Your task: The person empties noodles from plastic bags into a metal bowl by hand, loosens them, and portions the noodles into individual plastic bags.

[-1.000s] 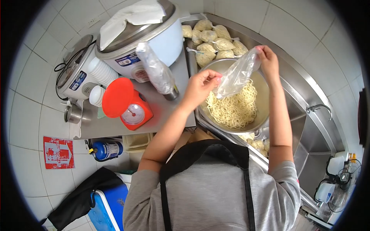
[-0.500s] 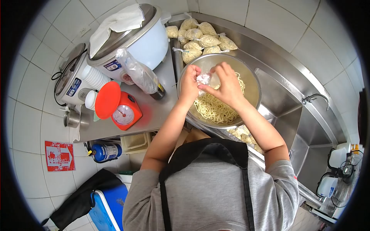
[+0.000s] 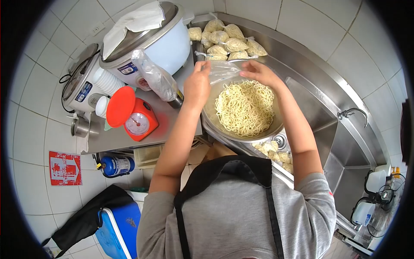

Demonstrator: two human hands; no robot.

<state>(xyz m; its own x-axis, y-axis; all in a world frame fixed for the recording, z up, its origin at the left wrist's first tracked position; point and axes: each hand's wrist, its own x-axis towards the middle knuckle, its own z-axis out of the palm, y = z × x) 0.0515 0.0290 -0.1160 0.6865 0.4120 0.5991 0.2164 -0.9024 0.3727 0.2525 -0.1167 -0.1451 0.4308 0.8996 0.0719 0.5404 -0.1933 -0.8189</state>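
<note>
A clear plastic bag (image 3: 224,71) is stretched out over the far side of a large metal bowl (image 3: 208,116). My left hand (image 3: 198,85) pinches one end of the bag at the bowl's left rim. At the other end, my right hand (image 3: 261,74) has its fingers curled at the bag's edge, thumb below. Loose yellow noodles (image 3: 246,108) fill the bowl beneath both hands. Behind the bowl, several tied bags of noodles (image 3: 235,44) are piled up.
Left of the bowl are a red kitchen scale (image 3: 140,121), a roll of plastic bags (image 3: 155,80), stacked white cups (image 3: 108,82) and a big rice cooker (image 3: 166,52). More noodle bags (image 3: 274,152) lie below the bowl. A sink with a faucet (image 3: 353,113) is at right.
The crumpled bag has been spread out between my hands. Both hands have moved apart, the left one leftward, and more of the noodles shows.
</note>
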